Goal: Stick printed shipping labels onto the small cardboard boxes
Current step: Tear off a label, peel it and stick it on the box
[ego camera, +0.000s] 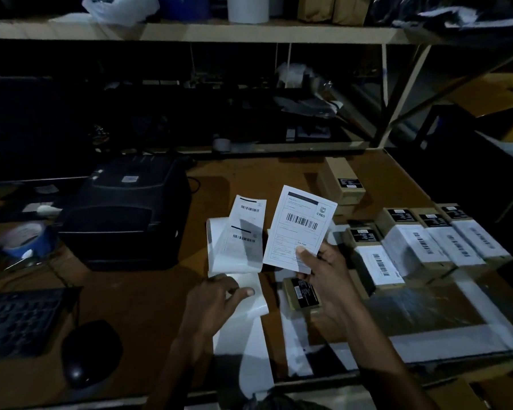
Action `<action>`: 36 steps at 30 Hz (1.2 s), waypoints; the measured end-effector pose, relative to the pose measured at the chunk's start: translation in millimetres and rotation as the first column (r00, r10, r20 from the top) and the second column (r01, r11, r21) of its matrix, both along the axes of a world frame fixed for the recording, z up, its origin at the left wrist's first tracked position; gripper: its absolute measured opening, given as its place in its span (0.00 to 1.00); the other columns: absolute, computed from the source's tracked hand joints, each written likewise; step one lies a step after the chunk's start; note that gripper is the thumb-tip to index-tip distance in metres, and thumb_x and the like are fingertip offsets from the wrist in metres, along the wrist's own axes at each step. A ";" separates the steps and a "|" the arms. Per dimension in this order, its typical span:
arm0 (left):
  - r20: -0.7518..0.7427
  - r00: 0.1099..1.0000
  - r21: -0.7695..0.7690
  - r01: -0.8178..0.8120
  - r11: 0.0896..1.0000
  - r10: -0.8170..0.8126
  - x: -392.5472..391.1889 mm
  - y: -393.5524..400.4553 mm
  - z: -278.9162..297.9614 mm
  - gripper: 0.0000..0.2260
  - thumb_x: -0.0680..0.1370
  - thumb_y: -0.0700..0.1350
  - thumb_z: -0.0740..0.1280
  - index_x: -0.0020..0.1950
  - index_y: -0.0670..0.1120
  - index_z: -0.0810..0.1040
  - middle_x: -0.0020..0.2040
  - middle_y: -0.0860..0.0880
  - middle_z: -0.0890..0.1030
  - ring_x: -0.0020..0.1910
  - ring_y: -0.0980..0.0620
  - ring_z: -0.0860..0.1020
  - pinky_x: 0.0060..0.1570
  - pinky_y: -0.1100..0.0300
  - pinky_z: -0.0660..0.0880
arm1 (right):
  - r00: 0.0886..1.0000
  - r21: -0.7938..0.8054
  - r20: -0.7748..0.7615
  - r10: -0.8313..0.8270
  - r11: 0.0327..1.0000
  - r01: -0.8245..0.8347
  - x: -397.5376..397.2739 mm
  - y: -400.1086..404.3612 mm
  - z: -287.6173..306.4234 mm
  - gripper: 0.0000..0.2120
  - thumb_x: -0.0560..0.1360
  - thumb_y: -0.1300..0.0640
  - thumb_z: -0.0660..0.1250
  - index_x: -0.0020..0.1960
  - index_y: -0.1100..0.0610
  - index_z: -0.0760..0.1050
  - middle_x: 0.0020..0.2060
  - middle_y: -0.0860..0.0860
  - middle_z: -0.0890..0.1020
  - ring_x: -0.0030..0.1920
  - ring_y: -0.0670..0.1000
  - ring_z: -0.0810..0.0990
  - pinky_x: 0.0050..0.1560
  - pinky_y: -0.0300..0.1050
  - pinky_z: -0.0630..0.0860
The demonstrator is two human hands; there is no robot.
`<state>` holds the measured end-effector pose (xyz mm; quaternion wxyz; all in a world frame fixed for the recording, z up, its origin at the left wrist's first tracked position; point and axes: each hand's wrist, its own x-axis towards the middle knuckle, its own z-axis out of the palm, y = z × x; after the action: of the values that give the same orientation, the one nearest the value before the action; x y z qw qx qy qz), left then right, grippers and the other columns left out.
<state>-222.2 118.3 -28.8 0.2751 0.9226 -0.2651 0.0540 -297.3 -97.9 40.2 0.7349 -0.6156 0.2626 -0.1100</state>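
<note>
My right hand (pixel 323 270) pinches a white shipping label (pixel 299 229) with a barcode by its lower edge, holding it upright above the table. My left hand (pixel 216 300) grips the white backing strip (pixel 240 253), which curls up and carries two more printed labels. A small cardboard box (pixel 301 294) with a black sticker lies just under my right hand, with no shipping label showing on it. To the right, several small boxes (pixel 412 241) sit in a row with white barcode labels stuck on them.
A black label printer (pixel 128 208) stands left of the strip. A keyboard (pixel 18 318) and mouse (pixel 89 353) lie at the near left, a blue tape roll (pixel 24 238) further left. More boxes (pixel 341 179) stand behind. Shelving runs across the back.
</note>
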 end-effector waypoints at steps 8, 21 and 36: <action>0.221 0.975 -0.194 0.073 0.978 -0.029 -15.6 -25.3 17.6 0.10 0.77 0.54 0.70 0.40 0.50 0.76 0.30 0.53 0.76 0.27 0.55 0.75 0.26 0.66 0.63 | 0.998 -0.065 -0.002 -0.056 0.996 0.056 -12.2 -13.4 1.6 0.11 0.79 0.62 0.68 0.60 0.52 0.80 0.53 0.45 0.86 0.53 0.44 0.84 0.45 0.36 0.79; 0.051 0.998 -0.390 0.042 0.920 -0.024 -12.9 -83.5 22.6 0.17 0.81 0.58 0.60 0.46 0.49 0.82 0.40 0.54 0.83 0.38 0.57 0.79 0.34 0.60 0.76 | 0.993 -0.170 -0.022 -0.118 0.979 0.113 -39.1 -41.6 -8.2 0.11 0.80 0.63 0.67 0.57 0.49 0.79 0.51 0.46 0.84 0.50 0.42 0.82 0.44 0.36 0.79; -0.609 0.728 -0.615 -0.181 0.768 -0.316 -5.9 -122.4 61.6 0.17 0.81 0.62 0.57 0.64 0.57 0.77 0.54 0.57 0.84 0.55 0.55 0.82 0.46 0.58 0.81 | 0.998 -0.101 -0.067 0.019 0.995 -0.026 -48.2 -52.3 -9.2 0.13 0.79 0.61 0.69 0.62 0.52 0.79 0.57 0.52 0.85 0.56 0.52 0.84 0.39 0.36 0.79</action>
<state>-228.0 -4.0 32.8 0.6498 0.7149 -0.1464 -0.2128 -345.5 -150.1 31.0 0.6948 -0.6583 0.2738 -0.0945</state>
